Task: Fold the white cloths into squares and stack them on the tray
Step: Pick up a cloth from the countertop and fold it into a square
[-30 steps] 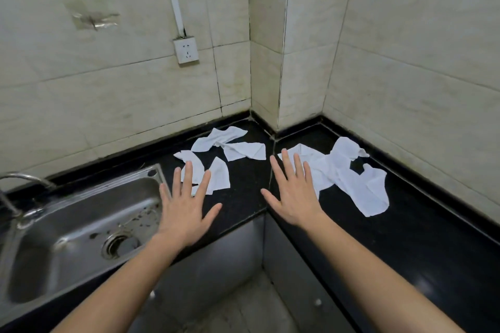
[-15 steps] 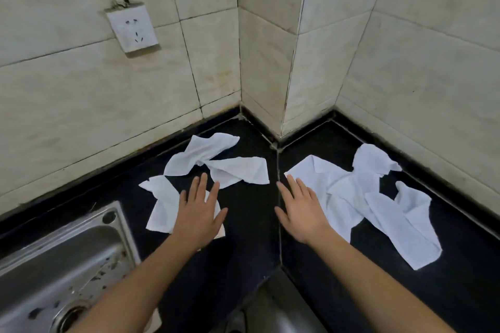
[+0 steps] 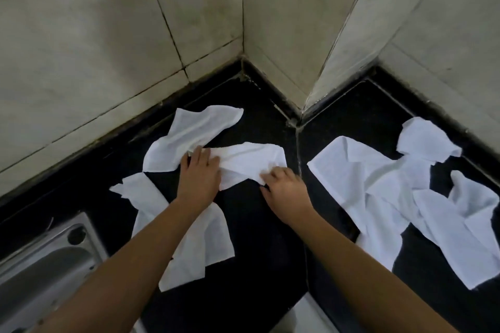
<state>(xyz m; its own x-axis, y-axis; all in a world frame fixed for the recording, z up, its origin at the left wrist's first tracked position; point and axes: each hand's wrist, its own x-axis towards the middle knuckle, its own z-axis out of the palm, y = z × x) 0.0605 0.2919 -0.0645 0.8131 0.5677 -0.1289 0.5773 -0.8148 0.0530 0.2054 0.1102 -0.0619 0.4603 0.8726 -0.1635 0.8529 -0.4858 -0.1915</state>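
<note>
The left hand lies flat with its fingers nearly straight and close together, pressing on the left end of the middle cloth, where that cloth meets the far cloth; the right hand has its fingers curled and pinches the same cloth at its near right edge; the cloth lies crumpled and unfolded between the two hands, on the black counter.

The far cloth spreads from the left fingertips toward the wall, creased and partly doubled over; a near cloth lies under the left forearm, partly hidden by it; to the right of the right hand, across a seam in the counter, a heap of cloths lies overlapped and rumpled, so their number cannot be told.

A steel sink sits at the lower left, just beside the near cloth's corner; a tiled pillar juts out beyond the hands and narrows the counter there; bare black counter shows between the forearms and reaches the near edge, which bends inward in front of the person.
</note>
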